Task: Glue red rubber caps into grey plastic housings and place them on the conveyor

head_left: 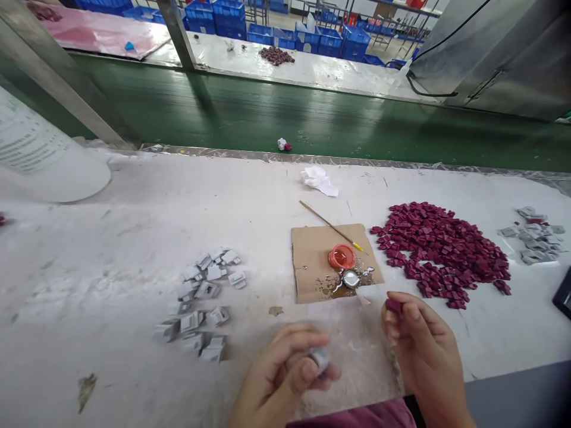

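My left hand (pixel 289 371) is closed around a small grey plastic part (pixel 319 358), held low over the front of the table. In my right hand (pixel 422 342), a small dark-red plastic piece (pixel 394 306) is pinched between thumb and fingers. Beyond both hands lies a square of cardboard (pixel 312 244) with an orange-red cap (pixel 341 257) of liquid, a small metal-rimmed disc (pixel 350 278) and wet spills. A thin brush (pixel 330 224) with a yellow band rests across its far edge. Loose grey parts (pixel 207 289) are at left; a heap of dark-red pieces (pixel 441 246) is at right.
A white bucket (pixel 44 148) stands at the far left. Crumpled white tissue (pixel 320 180) lies behind the cardboard. A green conveyor belt (pixel 241 122) crosses behind, carrying a small white-and-red part (pixel 284 144). More grey parts (pixel 535 235) sit far right, near a dark object (pixel 564 294).
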`<control>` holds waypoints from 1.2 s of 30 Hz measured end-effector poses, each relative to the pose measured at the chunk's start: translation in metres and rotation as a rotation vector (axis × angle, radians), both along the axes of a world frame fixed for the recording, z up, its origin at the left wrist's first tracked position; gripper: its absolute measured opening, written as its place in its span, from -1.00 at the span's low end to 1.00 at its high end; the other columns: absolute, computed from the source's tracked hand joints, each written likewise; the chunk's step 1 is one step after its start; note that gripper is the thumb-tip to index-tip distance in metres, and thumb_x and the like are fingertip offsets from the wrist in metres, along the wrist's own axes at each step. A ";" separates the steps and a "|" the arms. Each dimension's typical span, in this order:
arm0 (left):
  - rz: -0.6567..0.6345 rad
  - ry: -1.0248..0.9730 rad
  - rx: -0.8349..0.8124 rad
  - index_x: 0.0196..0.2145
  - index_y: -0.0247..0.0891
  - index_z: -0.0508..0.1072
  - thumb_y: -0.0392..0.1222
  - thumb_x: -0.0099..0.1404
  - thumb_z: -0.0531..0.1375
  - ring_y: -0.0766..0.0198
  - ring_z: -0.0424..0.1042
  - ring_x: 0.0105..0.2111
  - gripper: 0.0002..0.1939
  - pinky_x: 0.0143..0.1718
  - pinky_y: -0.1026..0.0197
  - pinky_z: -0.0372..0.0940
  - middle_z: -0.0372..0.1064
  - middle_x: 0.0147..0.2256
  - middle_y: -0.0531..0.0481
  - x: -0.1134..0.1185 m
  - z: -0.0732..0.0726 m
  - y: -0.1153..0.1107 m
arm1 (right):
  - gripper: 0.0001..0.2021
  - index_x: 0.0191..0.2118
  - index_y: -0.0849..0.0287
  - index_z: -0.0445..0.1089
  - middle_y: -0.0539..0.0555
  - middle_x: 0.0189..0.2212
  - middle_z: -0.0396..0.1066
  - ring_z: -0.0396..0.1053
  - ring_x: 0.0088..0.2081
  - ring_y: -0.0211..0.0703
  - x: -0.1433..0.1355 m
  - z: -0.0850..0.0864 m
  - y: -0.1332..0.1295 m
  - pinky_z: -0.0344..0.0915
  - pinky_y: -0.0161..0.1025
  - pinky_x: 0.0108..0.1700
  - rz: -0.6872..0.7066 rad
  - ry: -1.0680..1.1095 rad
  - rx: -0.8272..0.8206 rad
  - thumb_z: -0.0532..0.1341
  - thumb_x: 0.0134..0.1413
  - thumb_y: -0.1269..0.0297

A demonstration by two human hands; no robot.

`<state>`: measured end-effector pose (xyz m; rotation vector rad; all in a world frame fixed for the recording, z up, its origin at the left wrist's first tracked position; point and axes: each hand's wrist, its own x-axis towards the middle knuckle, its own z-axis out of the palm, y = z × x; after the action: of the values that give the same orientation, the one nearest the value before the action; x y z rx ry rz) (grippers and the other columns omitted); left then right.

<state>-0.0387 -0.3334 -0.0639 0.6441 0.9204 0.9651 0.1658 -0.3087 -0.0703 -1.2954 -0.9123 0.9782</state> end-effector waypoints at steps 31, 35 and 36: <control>-0.029 0.844 0.958 -0.08 -0.25 0.39 -0.36 0.26 0.23 0.25 0.40 -0.13 -0.73 -0.04 0.28 0.31 0.47 -0.18 -0.01 0.014 -0.034 0.000 | -0.52 0.03 0.06 0.41 0.09 -0.17 0.41 0.40 -0.15 -0.17 0.009 -0.006 0.028 0.37 -0.19 -0.14 0.231 -1.128 0.496 0.16 0.08 0.70; -0.035 0.854 0.931 -0.11 -0.25 0.39 -0.35 0.26 0.22 0.22 0.39 -0.16 -0.77 -0.07 0.24 0.32 0.45 -0.20 -0.02 0.016 -0.033 -0.001 | -0.53 0.02 0.09 0.41 0.10 -0.17 0.41 0.39 -0.15 -0.18 0.008 -0.008 0.030 0.37 -0.19 -0.14 0.240 -1.132 0.501 0.17 0.07 0.72; -0.037 0.859 0.926 -0.12 -0.25 0.39 -0.35 0.26 0.22 0.21 0.39 -0.17 -0.78 -0.08 0.23 0.32 0.44 -0.22 -0.03 0.016 -0.033 0.000 | -0.53 0.02 0.10 0.41 0.10 -0.17 0.41 0.39 -0.15 -0.18 0.008 -0.008 0.031 0.36 -0.20 -0.14 0.239 -1.133 0.501 0.17 0.07 0.72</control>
<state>-0.0222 -0.3339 -0.0966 1.9567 1.1619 1.0730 0.1740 -0.2775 -0.0784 -1.2654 -2.0512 0.0499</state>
